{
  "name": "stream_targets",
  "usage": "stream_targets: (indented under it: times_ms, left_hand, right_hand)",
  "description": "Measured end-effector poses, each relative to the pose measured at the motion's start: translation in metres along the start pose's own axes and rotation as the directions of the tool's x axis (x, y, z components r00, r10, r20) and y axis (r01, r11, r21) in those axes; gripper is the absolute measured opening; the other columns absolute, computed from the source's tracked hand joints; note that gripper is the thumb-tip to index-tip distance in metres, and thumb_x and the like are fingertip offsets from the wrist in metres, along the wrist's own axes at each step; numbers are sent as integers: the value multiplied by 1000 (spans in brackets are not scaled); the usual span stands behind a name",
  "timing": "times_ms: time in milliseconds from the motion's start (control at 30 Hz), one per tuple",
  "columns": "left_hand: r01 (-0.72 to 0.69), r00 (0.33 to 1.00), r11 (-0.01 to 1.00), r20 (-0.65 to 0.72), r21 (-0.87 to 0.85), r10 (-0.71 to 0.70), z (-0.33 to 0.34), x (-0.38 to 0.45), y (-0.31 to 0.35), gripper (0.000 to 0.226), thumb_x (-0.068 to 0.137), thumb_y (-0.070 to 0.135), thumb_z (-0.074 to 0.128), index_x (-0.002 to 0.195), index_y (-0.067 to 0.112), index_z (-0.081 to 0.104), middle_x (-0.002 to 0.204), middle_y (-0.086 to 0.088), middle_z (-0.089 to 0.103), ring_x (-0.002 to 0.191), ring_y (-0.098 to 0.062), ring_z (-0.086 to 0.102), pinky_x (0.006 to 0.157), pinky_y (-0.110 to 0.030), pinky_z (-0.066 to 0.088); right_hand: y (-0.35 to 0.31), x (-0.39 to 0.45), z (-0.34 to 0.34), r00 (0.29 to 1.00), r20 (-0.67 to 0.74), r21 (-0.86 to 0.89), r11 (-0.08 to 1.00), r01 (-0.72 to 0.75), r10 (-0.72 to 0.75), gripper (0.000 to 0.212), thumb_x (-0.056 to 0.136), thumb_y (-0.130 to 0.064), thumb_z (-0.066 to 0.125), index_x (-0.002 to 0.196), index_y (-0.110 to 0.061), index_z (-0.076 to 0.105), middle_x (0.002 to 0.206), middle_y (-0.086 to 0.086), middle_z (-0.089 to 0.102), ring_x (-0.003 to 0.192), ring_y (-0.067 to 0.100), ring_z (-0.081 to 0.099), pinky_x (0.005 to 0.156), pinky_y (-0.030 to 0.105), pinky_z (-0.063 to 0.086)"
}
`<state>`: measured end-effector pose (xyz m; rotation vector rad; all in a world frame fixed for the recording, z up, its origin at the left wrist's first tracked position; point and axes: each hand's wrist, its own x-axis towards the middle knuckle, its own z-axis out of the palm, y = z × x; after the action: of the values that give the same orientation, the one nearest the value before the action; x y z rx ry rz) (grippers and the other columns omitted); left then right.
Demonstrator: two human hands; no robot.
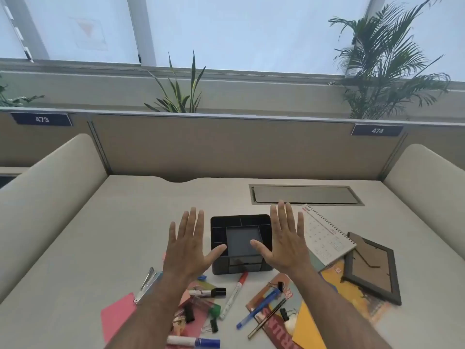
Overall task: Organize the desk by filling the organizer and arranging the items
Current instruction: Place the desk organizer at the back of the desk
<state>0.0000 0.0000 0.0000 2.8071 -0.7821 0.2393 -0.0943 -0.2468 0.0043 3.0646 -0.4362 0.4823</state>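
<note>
A black desk organizer [241, 222] with several compartments and small front drawers stands in the middle of the desk. My left hand [187, 244] hovers flat to its left, fingers spread, holding nothing. My right hand [285, 238] hovers flat over its right side, also spread. In front lie a red marker [236, 290], a black-capped marker [207, 292], a blue-capped marker [193, 341], a blue pen [259, 308], a dark pencil [268, 318], a stapler [147, 283] and several binder clips [188, 313].
A spiral desk calendar [324, 238] lies right of the organizer, a dark picture frame [370, 268] face down beyond it. Coloured papers and booklets [304, 321] and a pink sheet [117, 316] lie near the front. A cable hatch [304, 195] sits at the back. Padded dividers flank the desk.
</note>
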Motion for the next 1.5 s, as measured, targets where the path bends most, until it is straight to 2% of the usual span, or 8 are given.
stream_targets:
  times_ms: [133, 567, 733, 800, 933, 1133, 1267, 1500]
  left_hand:
    - [13, 998, 1000, 55, 14, -14, 22, -20, 1, 108, 75, 91, 3, 155, 21, -9, 164, -5, -9, 151, -25, -6, 122, -53, 6]
    - [77, 984, 996, 166, -35, -70, 47, -51, 3, 112, 62, 91, -13, 149, 21, -27, 158, 0, -30, 147, -19, -24, 119, -41, -15]
    - [173, 974, 963, 178, -205, -137, 54, -45, 3, 112, 69, 92, 4, 153, 21, -19, 161, 2, -23, 147, -12, -20, 120, -36, -8]
    - [217, 970, 920, 180, -328, -164, 56, -42, 9, 113, 70, 93, 11, 155, 23, -14, 163, 4, -17, 147, -8, -15, 121, -35, -1]
    - [319, 947, 754, 230, -574, -225, 53, -39, 27, 108, 75, 90, 30, 156, 28, -6, 164, 10, -7, 149, -6, -3, 122, -36, 10]
    - [478, 876, 450, 370, -754, -310, 47, -35, 55, 89, 83, 71, 40, 155, 30, 10, 163, 5, 13, 149, -17, 17, 117, -39, 19]
    - [525, 845, 389, 410, -757, -343, 48, -31, 64, 90, 79, 73, 33, 155, 32, 6, 164, 5, 11, 149, -20, 18, 117, -41, 22]
    - [472, 860, 303, 356, -828, -366, 45, -21, 65, 88, 79, 69, 40, 154, 35, 7, 162, 10, 13, 148, -17, 18, 117, -38, 21]
  right_hand:
    - [-3, -22, 13, 998, 57, -7, 1000, 12, -11, 105, 83, -82, 26, 155, -11, -1, 163, 12, -10, 150, 30, -11, 118, 59, 8]
    - [-3, -59, 40, 992, 124, 71, 997, 0, -9, 104, 83, -82, 32, 156, -11, 6, 163, 13, -2, 151, 31, -3, 118, 56, 7]
    - [0, -56, 45, 976, 191, 258, 954, -154, 106, 104, 82, -84, 21, 150, -21, -25, 160, 5, -26, 148, 20, -22, 122, 44, -4]
    - [-3, -53, 45, 956, 248, 463, 848, -259, 157, 103, 82, -83, 28, 146, -28, -32, 158, -3, -29, 147, 12, -21, 122, 37, -2]
    - [-17, -42, 34, 893, 350, 758, 474, -448, 283, 109, 75, -86, 35, 153, -29, -14, 164, -6, -7, 150, 13, 3, 118, 31, 10]
    - [-26, -33, 37, 791, 492, 817, 121, -563, 363, 100, 74, -85, 32, 155, -30, 11, 161, -5, 18, 147, 17, 20, 118, 41, 19]
    - [-28, -30, 40, 770, 521, 820, 34, -571, 369, 97, 72, -85, 30, 152, -31, 21, 157, -7, 29, 143, 16, 26, 115, 41, 22]
    - [-31, -25, 40, 792, 500, 837, 39, -546, 350, 116, 56, -96, 33, 151, -31, 24, 155, -8, 31, 141, 14, 28, 114, 37, 20]
